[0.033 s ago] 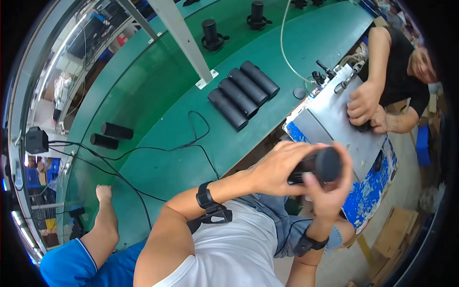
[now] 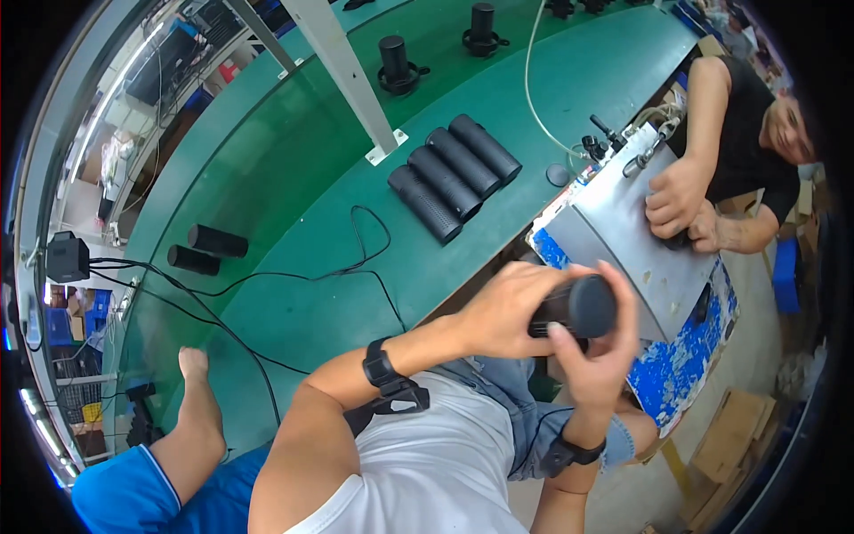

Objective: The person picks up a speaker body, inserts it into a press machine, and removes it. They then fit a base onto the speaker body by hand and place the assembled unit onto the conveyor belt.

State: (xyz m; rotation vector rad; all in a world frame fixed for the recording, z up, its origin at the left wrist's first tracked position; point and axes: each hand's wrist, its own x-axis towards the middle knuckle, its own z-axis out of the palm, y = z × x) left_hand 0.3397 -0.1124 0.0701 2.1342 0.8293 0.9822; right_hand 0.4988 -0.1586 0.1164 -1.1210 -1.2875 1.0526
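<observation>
A person holds a black cylinder (image 2: 574, 307) in both hands, off the near edge of a green workbench (image 2: 294, 178) and above their lap. The left hand (image 2: 511, 307) wraps around its body; the right hand (image 2: 592, 351) cups its rounded end, fingers curled over it. Both hands are clamped on it.

Held over open floor rather than the bench, the cylinder could slip and fall if either grip loosens.

Three matching black cylinders (image 2: 454, 176) lie side by side near the middle of the bench, and two more (image 2: 205, 249) lie toward its left end. Black cables (image 2: 294, 276) loop across the surface. At the right end, another person's hands (image 2: 680, 205) rest on a grey metal fixture (image 2: 623, 240). A second co-worker's arm (image 2: 200, 418) rests on the near left edge. Cardboard lies on the floor beyond.
</observation>
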